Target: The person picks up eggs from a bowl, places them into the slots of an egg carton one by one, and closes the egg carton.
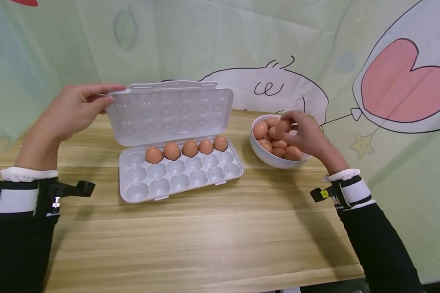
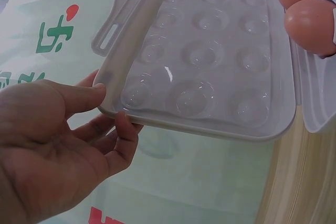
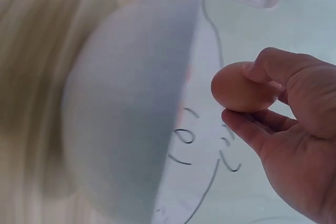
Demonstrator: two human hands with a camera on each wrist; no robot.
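My left hand [image 1: 71,110] pinches the corner of the raised clear plastic lid [image 2: 210,61], thumb on one face and fingers on the other. Hinged to that lid, the white egg tray [image 1: 181,195] lies flat on the table. Several brown eggs [image 1: 172,151] sit along its back row, whose left-end cup is bare; the two front rows hold none. On the right, my right hand [image 1: 308,134] holds a brown egg [image 3: 241,88] between thumb and fingers, above the rim of a white bowl [image 3: 121,108]. More brown eggs [image 1: 278,143] are heaped inside the bowl.
The wooden table [image 1: 205,240] carries the tray and bowl, the bowl standing just right of the tray. Behind them hangs a pale green cloth [image 1: 190,40] printed with cartoon drawings and a heart balloon.
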